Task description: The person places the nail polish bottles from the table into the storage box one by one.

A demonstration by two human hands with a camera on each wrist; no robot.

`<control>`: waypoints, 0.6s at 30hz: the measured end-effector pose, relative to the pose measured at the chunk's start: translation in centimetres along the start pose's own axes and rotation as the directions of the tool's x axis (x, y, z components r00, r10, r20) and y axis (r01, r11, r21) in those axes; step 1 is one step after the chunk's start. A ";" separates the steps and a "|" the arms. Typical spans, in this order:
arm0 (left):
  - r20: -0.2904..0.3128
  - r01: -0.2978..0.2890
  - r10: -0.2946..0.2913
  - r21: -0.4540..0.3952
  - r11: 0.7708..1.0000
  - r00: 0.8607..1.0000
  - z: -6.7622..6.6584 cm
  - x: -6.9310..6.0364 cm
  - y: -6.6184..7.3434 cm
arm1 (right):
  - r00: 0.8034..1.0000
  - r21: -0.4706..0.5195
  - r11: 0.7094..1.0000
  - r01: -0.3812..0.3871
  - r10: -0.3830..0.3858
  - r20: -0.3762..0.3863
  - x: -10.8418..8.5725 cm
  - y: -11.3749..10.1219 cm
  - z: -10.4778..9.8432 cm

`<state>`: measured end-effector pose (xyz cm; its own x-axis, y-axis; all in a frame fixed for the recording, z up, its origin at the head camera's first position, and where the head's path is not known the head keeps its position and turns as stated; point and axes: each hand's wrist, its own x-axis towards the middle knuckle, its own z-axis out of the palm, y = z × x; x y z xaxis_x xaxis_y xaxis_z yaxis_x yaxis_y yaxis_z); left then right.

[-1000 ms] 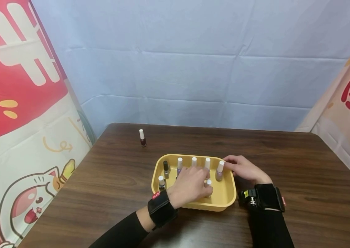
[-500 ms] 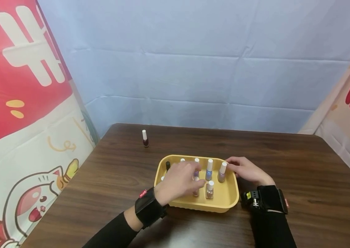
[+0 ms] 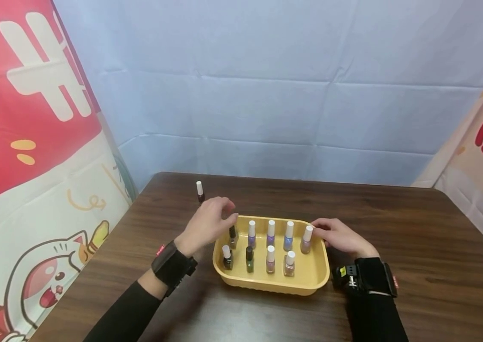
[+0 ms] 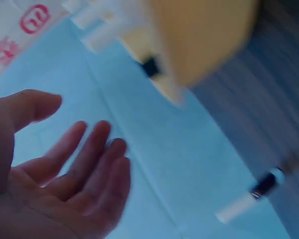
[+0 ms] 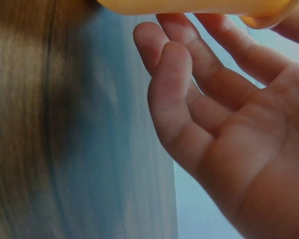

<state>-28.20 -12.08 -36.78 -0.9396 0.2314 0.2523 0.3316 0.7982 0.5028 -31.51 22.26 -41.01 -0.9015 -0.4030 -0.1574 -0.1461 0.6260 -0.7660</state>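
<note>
My left hand [image 3: 208, 222] is in the air over the left far corner of a yellow plastic basket [image 3: 267, 286]. Its fingers are loosely bent with nothing between them, as the left wrist view shows. Just beyond it stands a dark nail polish bottle [image 3: 200, 189] with a white cap, its base hidden by the hand; the left wrist view catches this bottle [image 4: 263, 184] blurred. My right hand [image 3: 345, 236] holds the basket's right far corner, thumb at the rim and bent fingers against the outer wall [image 5: 189, 6]. Inside stand several nail polish bottles in two rows.
A black-capped bottle [image 3: 233, 240] is partly behind my left hand. Green polish [image 3: 249, 260] stands in the near row, blue polish [image 3: 288, 240] in the far one. The brown wooden table [image 3: 429, 266] ends at a pale blue cloth [image 3: 267, 118]; printed cloths hang at both sides.
My left hand has risen from among the bottles and moved left and away from me, past the basket's rim, uncovering both rows. My right hand has stayed at the corner.
</note>
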 end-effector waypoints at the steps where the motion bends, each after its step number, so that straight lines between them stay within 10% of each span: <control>1: -0.017 -0.002 0.002 0.003 1.000 1.000 0.0 0.2 -0.6 | 1.000 0.001 1.000 -0.001 0.001 0.000 0.0 0.0 0.0; 11: -0.204 0.133 -0.136 -0.030 0.991 0.969 -0.3 1.9 -6.7 | 1.000 0.015 1.000 -0.014 0.014 -0.002 -0.1 -0.1 0.0; 18: -0.219 0.288 -0.300 -0.088 0.954 0.929 -0.5 2.8 -10.2 | 1.000 0.020 1.000 -0.009 0.009 0.002 -0.2 -0.4 0.0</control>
<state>-34.20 -19.87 -40.81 -0.9533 -0.1463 0.2641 0.0535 0.7791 0.6246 -31.28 22.10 -40.72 -0.9021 -0.3985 -0.1657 -0.1296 0.6162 -0.7768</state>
